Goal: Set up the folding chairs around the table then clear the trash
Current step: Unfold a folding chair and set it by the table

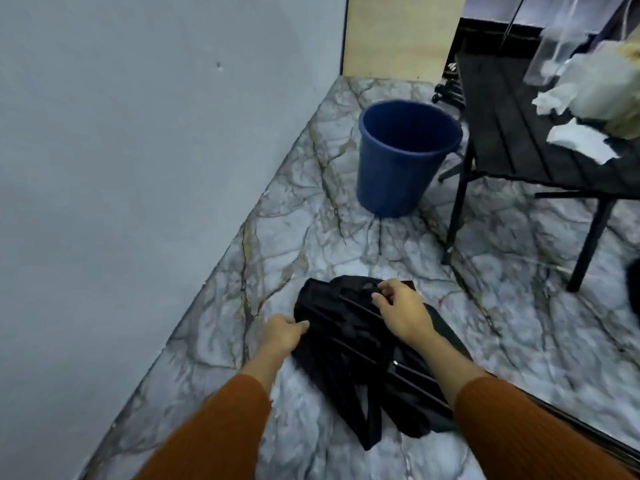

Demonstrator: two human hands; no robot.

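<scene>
Table (498,133) cut off at right edge, crumpled paper trash (585,84) on it blurred and partly out of frame, folded chair (349,348) partly covered by right hand (403,311), left hand (284,332) fingertips tucked under fabric, grip undeterminable, dark object (633,285) clipped at right edge, unidentifiable.

A black folding chair (349,344), still collapsed into a fabric bundle with thin poles, lies on the marble floor. Crumpled white trash (585,88) sits on the black slatted table (502,133).

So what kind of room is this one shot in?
Probably an indoor room corner, perhaps an office or break area: marble-patterned floor meeting a plain wall, a blue bucket beside a black slatted table holding crumpled trash.
</scene>
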